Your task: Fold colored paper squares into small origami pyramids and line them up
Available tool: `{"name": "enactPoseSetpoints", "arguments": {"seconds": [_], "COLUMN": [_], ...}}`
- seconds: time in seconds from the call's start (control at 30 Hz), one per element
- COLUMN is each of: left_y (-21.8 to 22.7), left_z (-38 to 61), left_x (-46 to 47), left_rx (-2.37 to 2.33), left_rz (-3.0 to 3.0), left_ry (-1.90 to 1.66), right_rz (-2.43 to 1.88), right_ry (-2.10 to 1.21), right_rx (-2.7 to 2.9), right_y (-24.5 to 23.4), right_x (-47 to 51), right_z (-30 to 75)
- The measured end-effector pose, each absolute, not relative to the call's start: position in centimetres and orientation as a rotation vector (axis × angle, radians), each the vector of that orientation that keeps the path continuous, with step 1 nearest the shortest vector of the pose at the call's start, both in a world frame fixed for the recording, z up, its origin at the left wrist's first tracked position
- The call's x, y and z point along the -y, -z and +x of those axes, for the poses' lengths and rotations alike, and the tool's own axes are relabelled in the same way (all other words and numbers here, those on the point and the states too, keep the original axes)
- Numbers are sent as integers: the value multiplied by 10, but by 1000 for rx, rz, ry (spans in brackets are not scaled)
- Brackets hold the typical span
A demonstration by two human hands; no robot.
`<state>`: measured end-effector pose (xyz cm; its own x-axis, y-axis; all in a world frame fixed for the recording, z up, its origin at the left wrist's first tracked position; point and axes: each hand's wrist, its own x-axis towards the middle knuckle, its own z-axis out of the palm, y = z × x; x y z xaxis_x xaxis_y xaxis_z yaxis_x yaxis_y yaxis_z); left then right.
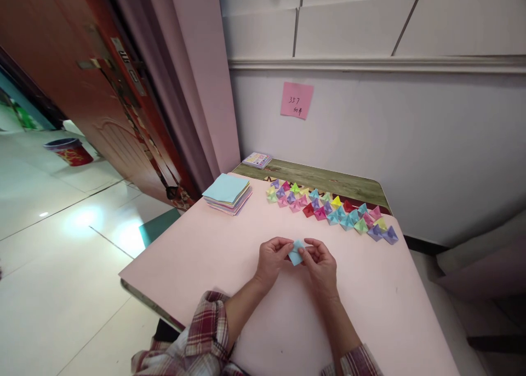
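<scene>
**Left hand (271, 261) and right hand (322, 263) pinch a folded blue paper (296, 257)**

I see thumbs and fingertips closed on the paper, one hand at either side, the right thumb lying across its face. It sits in front of the wearer, over the pink cover (197, 261); whether it touches that surface, I can't tell. One corner points toward the wearer and the long axis seems to run away from the body, though fingers hide the side corners from me.

Beyond the hands, colourful folded pieces (332, 216) stand in slanting rows reaching to the right. Past the left hand lies a stack of square sheets (226, 188), light blue on top. A booklet (257, 159) rests at the far left corner of the wood-patterned tabletop (329, 174); its print is too small for me.

On the wall (370, 124), a pink note (298, 92) reads "357", with a second handwritten line I can't read surely. To the left, a mauve curtain (197, 63) hangs beside a reddish door (119, 140), and a red bin (76, 155) stands farther off.
</scene>
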<state>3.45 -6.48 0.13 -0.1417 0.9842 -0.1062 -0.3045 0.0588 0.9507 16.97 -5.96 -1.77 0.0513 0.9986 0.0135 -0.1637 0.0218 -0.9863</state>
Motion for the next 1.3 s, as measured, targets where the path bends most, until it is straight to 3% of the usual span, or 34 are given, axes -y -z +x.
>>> {"name": "enactPoseSetpoints", "arguments": {"seconds": [0.17,0.43,1.07,1.3], "left_y": [6,5,-1,-4], "left_z": [30,15,13,13], "left_x": [64,57,53,52], "left_rx": [-1103,-1069,-1134,-1178], "left_rz": [793,853,994,610], "left_ry": [-1305,-1061,-1027,-1150], "right_rz": [-1169,-1077,-1022,-1011], "right_ry": [-1407,-1416,-1429,-1496], "right_rx": [1097,1260,1173,1082], "right_y": [21,18,18,22], "right_x": [57,59,59,57], "right_z": [175,175,176,177]}}
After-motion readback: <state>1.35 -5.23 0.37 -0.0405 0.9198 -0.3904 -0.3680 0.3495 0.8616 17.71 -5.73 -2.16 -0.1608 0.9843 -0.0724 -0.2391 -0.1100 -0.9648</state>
